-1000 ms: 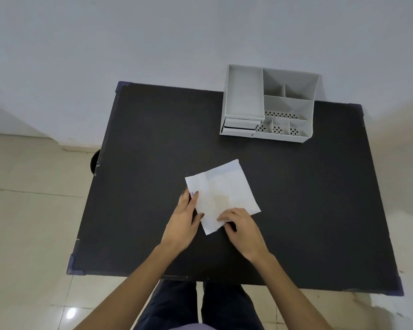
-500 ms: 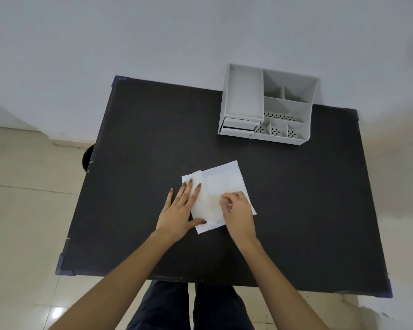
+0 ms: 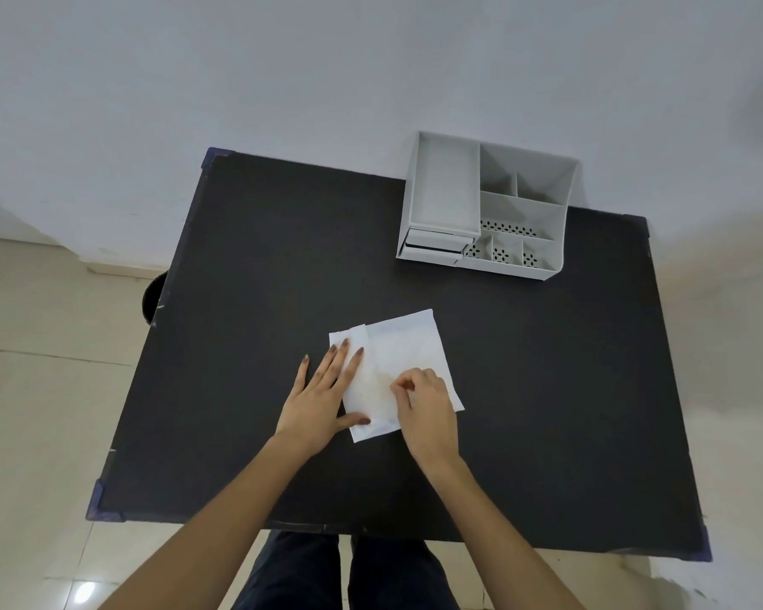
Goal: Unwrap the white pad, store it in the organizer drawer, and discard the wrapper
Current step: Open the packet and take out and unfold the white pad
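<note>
A flat, square white pad in its thin white wrapper (image 3: 404,354) lies near the middle of a black rectangular table (image 3: 247,275), one narrow flap folded open along its left edge. The unwrapping step is under way; the pad itself is not yet free. The left hand (image 3: 322,398) lies open and flat, fingers spread, pressing down the packet's left side, thumb across its near corner. The right hand (image 3: 428,398) is curled over the packet's near right part, fingertips pinched together on the wrapper, though whether they grip a flap or only press is hard to tell from above. Next, that pinch probably needs to peel the wrapper back while the left hand anchors it. Both forearms reach in from the near edge. A light grey plastic desk organizer (image 3: 525,209) stands at the table's far edge, well apart, its small drawer (image 3: 437,244) at the front left appearing closed.
</note>
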